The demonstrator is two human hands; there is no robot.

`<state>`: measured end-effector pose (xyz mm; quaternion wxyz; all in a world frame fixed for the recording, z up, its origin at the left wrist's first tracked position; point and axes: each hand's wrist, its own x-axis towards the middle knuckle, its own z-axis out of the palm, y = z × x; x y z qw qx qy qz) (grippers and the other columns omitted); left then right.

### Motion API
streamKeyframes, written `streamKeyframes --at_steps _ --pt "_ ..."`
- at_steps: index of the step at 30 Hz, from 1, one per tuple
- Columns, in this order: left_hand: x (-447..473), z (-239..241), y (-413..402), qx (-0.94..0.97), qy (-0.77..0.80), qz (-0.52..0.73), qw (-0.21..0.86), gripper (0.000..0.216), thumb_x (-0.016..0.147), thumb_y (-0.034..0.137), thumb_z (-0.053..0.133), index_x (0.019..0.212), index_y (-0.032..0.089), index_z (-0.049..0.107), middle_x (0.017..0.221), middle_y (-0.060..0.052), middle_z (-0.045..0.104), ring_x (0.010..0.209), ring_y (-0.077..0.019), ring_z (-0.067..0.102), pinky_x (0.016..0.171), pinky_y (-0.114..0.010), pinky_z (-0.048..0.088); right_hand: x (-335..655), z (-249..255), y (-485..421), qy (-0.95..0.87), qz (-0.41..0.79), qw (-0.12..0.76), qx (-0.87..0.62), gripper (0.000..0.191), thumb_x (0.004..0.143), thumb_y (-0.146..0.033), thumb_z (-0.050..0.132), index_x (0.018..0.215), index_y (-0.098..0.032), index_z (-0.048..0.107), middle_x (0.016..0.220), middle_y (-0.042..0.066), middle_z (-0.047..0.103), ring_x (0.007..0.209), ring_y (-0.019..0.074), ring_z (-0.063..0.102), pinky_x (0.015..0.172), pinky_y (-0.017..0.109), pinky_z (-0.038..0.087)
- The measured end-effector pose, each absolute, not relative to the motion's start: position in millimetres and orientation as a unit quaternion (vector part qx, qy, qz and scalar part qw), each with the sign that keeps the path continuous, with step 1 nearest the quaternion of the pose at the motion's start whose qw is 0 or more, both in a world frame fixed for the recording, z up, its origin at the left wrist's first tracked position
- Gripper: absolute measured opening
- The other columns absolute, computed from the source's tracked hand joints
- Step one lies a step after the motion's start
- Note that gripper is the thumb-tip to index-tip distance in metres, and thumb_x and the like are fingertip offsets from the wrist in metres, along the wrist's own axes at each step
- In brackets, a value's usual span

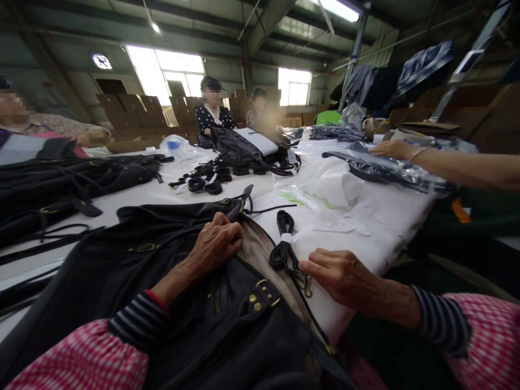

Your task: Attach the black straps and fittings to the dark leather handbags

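Observation:
A large black bag (162, 292) lies in front of me with its zipped mouth open, showing a beige lining (258, 244). My left hand (217, 238) is closed on the edge of that opening, its fingertips hidden. To the right of the mouth is a black shoulder strap (284, 252), folded up and bound with a white band, with brass-coloured clips at its lower end. The fingers of my right hand (341, 276) are pressed together at the strap near the clips. Brass studs and a buckle show on the bag.
Other black bags (73, 179) lie to the left. Several bundled straps (207, 176) and another bag (239, 146) are farther back. Clear plastic (337, 181) covers part of the white table (382, 233). A co-worker's arm (447, 162) reaches in from the right; other people stand around the table.

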<state>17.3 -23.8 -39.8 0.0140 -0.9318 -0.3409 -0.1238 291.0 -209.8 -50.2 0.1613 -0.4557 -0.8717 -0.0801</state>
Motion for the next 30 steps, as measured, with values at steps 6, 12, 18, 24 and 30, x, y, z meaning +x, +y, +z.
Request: streamKeyframes --at_steps 6,12,18,24,30 --pt "16.0 -40.2 -24.1 -0.931 -0.340 -0.132 0.004 0.006 0.087 0.024 0.058 0.087 0.023 0.064 0.091 -0.005 0.061 0.101 -0.0250 0.054 0.079 -0.035 0.043 295.6 -40.9 -210.2 -0.890 -0.027 0.154 -0.429 0.029 0.100 -0.005 0.038 0.106 -0.018 0.062 0.079 0.003 0.064 0.070 0.0162 0.057 0.064 0.029 0.038" --pt "15.5 -40.0 -24.3 -0.930 -0.342 -0.132 0.010 0.006 0.088 0.025 0.058 0.087 0.023 0.063 0.091 -0.005 0.061 0.101 -0.0250 0.054 0.078 -0.035 0.043 299.0 -28.5 -214.5 -0.863 0.101 0.124 -0.479 0.027 0.099 -0.006 0.041 0.105 -0.019 0.064 0.085 0.003 0.067 0.072 0.0149 0.063 0.065 0.026 0.039" --pt "16.1 -39.1 -24.7 -0.931 -0.341 -0.128 0.009 0.005 0.088 0.024 0.059 0.087 0.023 0.064 0.092 -0.005 0.063 0.101 -0.0251 0.054 0.080 -0.036 0.043 296.8 -32.5 -214.8 -0.839 0.129 0.156 -0.505 0.026 0.099 -0.012 0.048 0.116 -0.022 0.064 0.097 0.004 0.073 0.086 0.0178 0.070 0.074 0.025 0.045" --pt "14.9 -38.8 -25.3 -0.930 -0.341 -0.140 -0.003 0.005 0.088 0.023 0.059 0.086 0.023 0.064 0.089 -0.004 0.062 0.102 -0.0253 0.054 0.081 -0.036 0.043 286.6 -39.2 -202.1 -0.846 0.073 0.150 -0.507 0.018 0.097 -0.010 0.049 0.101 -0.020 0.063 0.089 0.003 0.070 0.077 0.0174 0.067 0.067 0.026 0.041" --pt "16.3 -33.1 -26.3 -0.924 -0.357 -0.131 -0.039 0.005 0.086 0.023 0.060 0.088 0.022 0.065 0.088 -0.004 0.060 0.099 -0.0241 0.055 0.078 -0.034 0.043 291.4 -40.1 -200.4 -0.858 0.047 0.177 -0.479 0.025 0.101 -0.012 0.043 0.082 -0.019 0.058 0.077 0.001 0.060 0.061 0.0122 0.055 0.057 0.025 0.034"
